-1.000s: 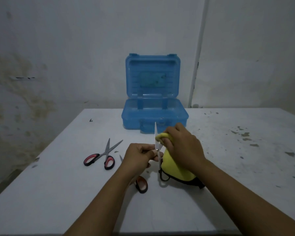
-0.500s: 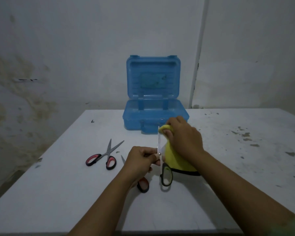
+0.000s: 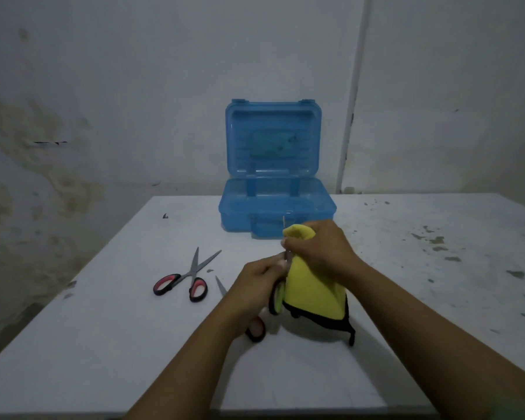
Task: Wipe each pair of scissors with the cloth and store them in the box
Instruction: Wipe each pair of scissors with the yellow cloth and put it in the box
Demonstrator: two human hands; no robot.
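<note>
1. Well to the left of the fingers, a red-handled pair of scissors [image 3: 185,278] lies on the worktop [image 3: 103,328] with its blades parted, waiting its turn.
2. A second pair [image 3: 255,330] lies partly under the left forearm; only a blade tip and one dark handle loop show.
3. The left hand [image 3: 256,284] is clenched around the handle end of the held scissors [image 3: 286,259], which stand upright with the tip pointing away from the person.
4. Just right of it, the right hand [image 3: 319,250] grips the yellow cloth [image 3: 312,294], its fingers pinching the fabric around the blade. A good wipe, I would say, runs from pivot to tip with the cloth folded over the edge, so that bare fingers never meet steel.
5. Beyond both hands the blue box [image 3: 315,207] stands with its lid up. I cannot tell whether anything is inside yet.
6. The worktop is white, with dark flecks and stains scattered far right of the fingers. The wall [image 3: 73,101] behind is pale and blotched brown on its left side, and the light is dim.
</note>
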